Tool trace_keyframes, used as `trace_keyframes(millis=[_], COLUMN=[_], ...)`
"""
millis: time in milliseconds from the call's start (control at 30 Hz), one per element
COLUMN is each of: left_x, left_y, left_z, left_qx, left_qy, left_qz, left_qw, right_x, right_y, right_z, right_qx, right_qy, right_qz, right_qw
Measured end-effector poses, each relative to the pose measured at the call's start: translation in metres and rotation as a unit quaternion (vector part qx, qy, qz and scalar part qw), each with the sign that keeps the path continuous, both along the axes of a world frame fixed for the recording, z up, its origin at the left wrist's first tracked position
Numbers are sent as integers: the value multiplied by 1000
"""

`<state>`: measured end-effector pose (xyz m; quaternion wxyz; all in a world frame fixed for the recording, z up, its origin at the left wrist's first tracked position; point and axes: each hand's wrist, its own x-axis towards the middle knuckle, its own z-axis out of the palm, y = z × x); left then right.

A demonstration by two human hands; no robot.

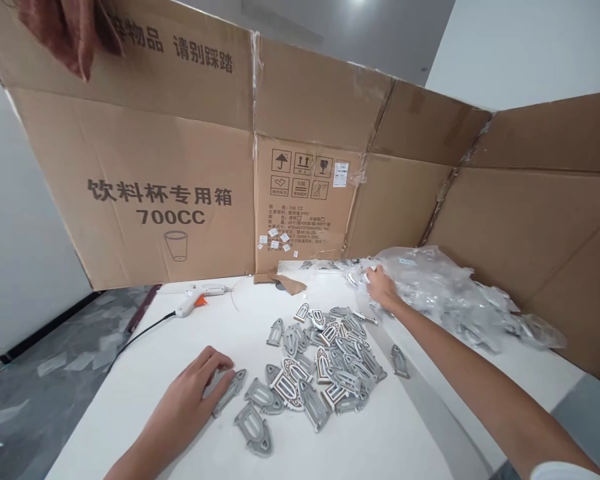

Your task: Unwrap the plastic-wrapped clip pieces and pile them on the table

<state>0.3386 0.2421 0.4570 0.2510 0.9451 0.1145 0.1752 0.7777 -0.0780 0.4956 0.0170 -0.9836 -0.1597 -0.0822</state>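
Across the white table (145, 400) lies a loose heap of small arched metal pieces (315, 403), mostly plain grey, some with a dark scroll pattern on white. At the heap's left edge rests my left hand (195, 387), loosely curled, with a gap between thumb and forefinger. Its thumb lies against one grey metal piece (230, 393) that stays on the table. My right hand (381, 287) reaches to the back, beside a clear plastic bag (425, 280). Its fingers are pinched together; a small pale bit shows at the tips, too little to name. More small metal pieces lie just left of it.
A white glue gun (193, 300) with an orange trigger and black cord lies at the back left. Torn brown cardboard (283, 281) is near the back edge. Tall cardboard walls (170, 160) enclose the table; a brown cloth (67, 33) hangs over the left one.
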Motion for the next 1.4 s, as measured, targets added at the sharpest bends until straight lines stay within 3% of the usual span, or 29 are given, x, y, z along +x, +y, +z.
trace_keyframes(millis=[67, 167, 300, 367, 467, 667, 800, 900, 1033, 1133, 1400], left_x=[1, 3, 6, 6, 6, 3, 5, 7, 8, 7, 5], left_y=[2, 6, 8, 8, 7, 6, 8, 8, 8, 7, 0], left_z=[-2, -6, -8, -8, -6, -5, -6, -6, -5, -3, 4], left_qx=[-2, -3, -4, 3, 13, 9, 7, 7, 11, 13, 8], left_qy=[-2, 9, 22, 25, 20, 12, 18, 10, -2, 1, 12], left_qz=[-3, -7, -4, -4, -4, -7, -6, -7, -10, -11, -8], left_qw=[1000, 1000, 1000, 1000, 1000, 1000, 1000, 1000, 1000, 1000, 1000], right_x=[-3, -14, -35, -49, -73, -113, -132, -141, -137, -128, -117], right_y=[-3, -9, -18, -24, -33, -42, -39, -34, -30, -28, -27], right_z=[10, 23, 31, 34, 41, 57, 56, 51, 44, 41, 27], right_qx=[17, 119, 265, 273, 264, 332, 317, 317, 312, 313, 364], right_qy=[-49, -111, -15, 51, 39, -44, -10, -42, -62, -13, 92], right_qz=[10, 85, 227, 280, 322, 318, 326, 321, 309, 285, 293], right_qw=[999, 983, 937, 919, 909, 887, 891, 891, 896, 906, 879])
